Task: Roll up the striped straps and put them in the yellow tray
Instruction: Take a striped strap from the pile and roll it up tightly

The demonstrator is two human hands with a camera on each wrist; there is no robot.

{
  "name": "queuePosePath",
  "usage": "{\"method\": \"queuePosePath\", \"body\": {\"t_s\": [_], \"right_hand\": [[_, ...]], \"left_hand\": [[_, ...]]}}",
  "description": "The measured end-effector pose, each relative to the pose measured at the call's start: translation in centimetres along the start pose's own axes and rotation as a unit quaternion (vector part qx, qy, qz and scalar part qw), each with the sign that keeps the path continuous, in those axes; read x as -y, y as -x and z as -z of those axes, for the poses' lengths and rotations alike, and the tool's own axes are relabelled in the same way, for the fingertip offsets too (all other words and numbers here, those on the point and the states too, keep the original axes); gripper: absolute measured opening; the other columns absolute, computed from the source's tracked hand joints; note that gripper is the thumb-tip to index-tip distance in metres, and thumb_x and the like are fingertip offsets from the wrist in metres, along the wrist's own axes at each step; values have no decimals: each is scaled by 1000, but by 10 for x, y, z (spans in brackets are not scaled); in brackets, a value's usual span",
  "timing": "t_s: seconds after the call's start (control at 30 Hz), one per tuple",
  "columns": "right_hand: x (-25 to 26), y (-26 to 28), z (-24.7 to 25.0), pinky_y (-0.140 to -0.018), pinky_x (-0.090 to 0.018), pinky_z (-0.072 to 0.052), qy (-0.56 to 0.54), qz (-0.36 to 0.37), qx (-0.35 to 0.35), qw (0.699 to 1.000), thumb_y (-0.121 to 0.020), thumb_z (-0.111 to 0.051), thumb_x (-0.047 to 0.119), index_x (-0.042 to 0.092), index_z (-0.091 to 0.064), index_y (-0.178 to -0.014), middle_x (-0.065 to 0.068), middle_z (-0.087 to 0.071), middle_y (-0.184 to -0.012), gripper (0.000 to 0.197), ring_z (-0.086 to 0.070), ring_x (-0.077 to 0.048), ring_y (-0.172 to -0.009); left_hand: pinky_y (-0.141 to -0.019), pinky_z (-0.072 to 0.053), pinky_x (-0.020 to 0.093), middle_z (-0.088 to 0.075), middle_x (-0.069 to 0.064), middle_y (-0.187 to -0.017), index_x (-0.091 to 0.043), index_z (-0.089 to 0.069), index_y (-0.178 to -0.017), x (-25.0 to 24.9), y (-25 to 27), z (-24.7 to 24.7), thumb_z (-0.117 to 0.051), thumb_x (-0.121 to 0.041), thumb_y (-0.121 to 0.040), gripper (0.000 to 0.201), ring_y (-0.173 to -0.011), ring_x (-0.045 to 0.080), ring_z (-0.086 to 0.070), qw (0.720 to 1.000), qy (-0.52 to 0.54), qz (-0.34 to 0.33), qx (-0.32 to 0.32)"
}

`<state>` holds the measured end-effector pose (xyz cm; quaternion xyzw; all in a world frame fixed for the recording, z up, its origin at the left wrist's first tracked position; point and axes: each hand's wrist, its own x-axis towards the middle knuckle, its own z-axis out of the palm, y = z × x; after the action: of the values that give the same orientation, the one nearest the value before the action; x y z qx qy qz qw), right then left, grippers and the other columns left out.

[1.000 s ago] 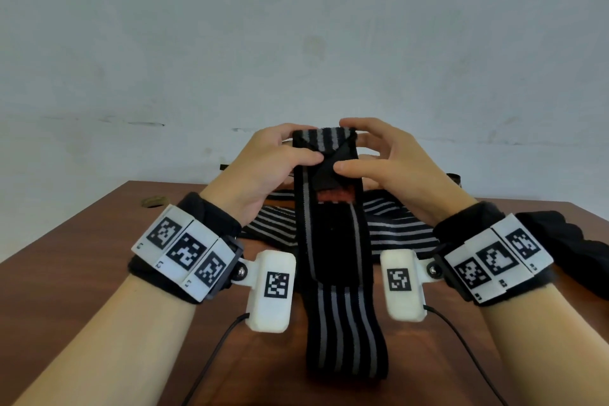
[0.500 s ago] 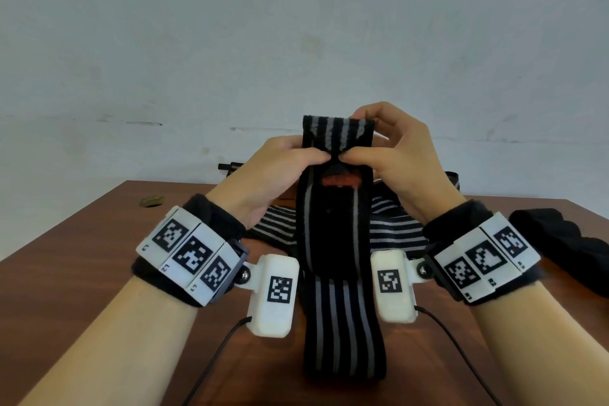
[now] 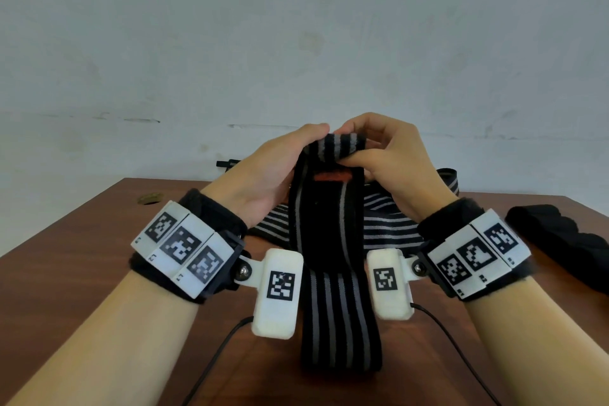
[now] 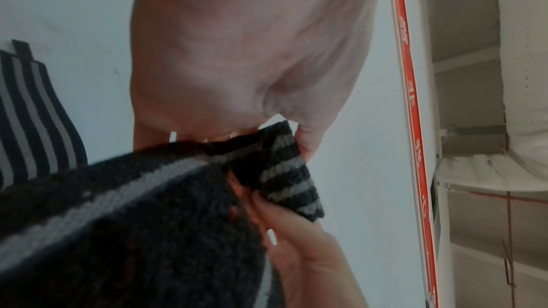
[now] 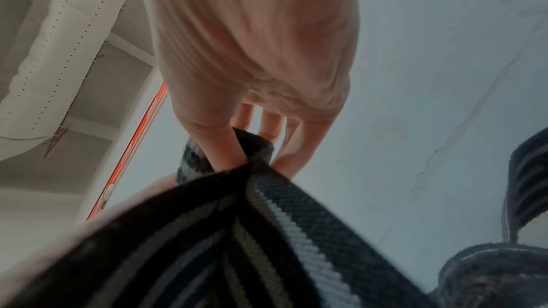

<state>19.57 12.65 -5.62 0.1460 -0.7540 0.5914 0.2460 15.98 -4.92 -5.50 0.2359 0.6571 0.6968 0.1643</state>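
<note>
A black strap with grey stripes (image 3: 329,224) hangs from both hands above the table, its lower end lying on the wood near me. Its top end is folded over into a small first turn (image 3: 341,146). My left hand (image 3: 286,161) grips the left side of that fold, and my right hand (image 3: 379,152) pinches the right side between thumb and fingers. In the left wrist view the folded end (image 4: 281,170) sits under my fingers, and in the right wrist view my thumb presses into the fold (image 5: 252,146). More striped straps (image 3: 389,217) lie behind. No yellow tray is in view.
A brown wooden table (image 3: 82,241) stands against a pale wall (image 3: 296,43). A dark cloth bundle (image 3: 560,241) lies at the right edge. A small round hole (image 3: 150,198) is at the far left of the tabletop. Cables run from both wrist cameras toward me.
Both hands have lifted the strap's top end and turned it over toward me; the flat end held upright a second ago is now a folded first turn.
</note>
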Motion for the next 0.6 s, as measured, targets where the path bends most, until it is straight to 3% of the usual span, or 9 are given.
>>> {"method": "queuePosePath", "body": {"t_s": [0.1, 0.17, 0.27, 0.37, 0.47, 0.6], "right_hand": [[-4, -3, -3, -79, -28, -60, 3, -29, -5, 1000, -92, -65, -5, 13, -76, -110, -1, -79, -104, 28, -75, -14, -100], [-2, -4, -7, -81, -29, -59, -12, -65, -1, 998, -101, -56, 5, 17, -74, -118, -1, -78, -112, 28, -74, -14, -105], [4, -2, -12, -82, -33, -57, -66, -129, 9, 989, -107, -47, 30, 19, -73, -114, 2, -77, -108, 29, -72, -16, -97], [5, 0, -13, -87, -35, -59, -51, -153, 57, 985, -103, -47, 57, 23, -74, -115, 4, -78, -110, 45, -74, -15, -98], [3, 2, -12, -88, -35, -58, -22, -122, 81, 989, -101, -60, 48, 23, -71, -126, 0, -75, -122, 37, -73, -19, -110], [4, 3, -8, -102, -43, -57, -45, -103, 73, 991, -100, -66, 33, 17, -69, -128, -3, -75, -123, 32, -72, -21, -114]], "left_hand": [[-112, -48, 48, -68, 22, -133, -3, -65, -134, 1, -3, 1, -47, -34, -107, 45, -125, 34, -65, 998, 61, 4, -11], [-110, -50, 50, -66, 22, -135, -2, -62, -137, 2, -5, 3, -48, -33, -107, 45, -124, 35, -66, 997, 74, 1, -25], [-103, -55, 51, -69, 19, -132, -3, -56, -140, 2, -7, 6, -51, -32, -107, 43, -117, 33, -71, 997, 68, -17, -43], [-100, -57, 51, -71, 17, -129, -5, -56, -138, 0, -7, 8, -54, -28, -107, 39, -114, 31, -72, 996, 55, -40, -54], [-100, -58, 47, -69, 18, -130, -3, -56, -138, 0, -5, 10, -55, -25, -107, 38, -115, 30, -71, 996, 47, -52, -59], [-100, -58, 45, -72, 15, -123, -4, -57, -138, 1, -3, 12, -60, -27, -105, 39, -112, 27, -73, 996, 29, -57, -63]]}}
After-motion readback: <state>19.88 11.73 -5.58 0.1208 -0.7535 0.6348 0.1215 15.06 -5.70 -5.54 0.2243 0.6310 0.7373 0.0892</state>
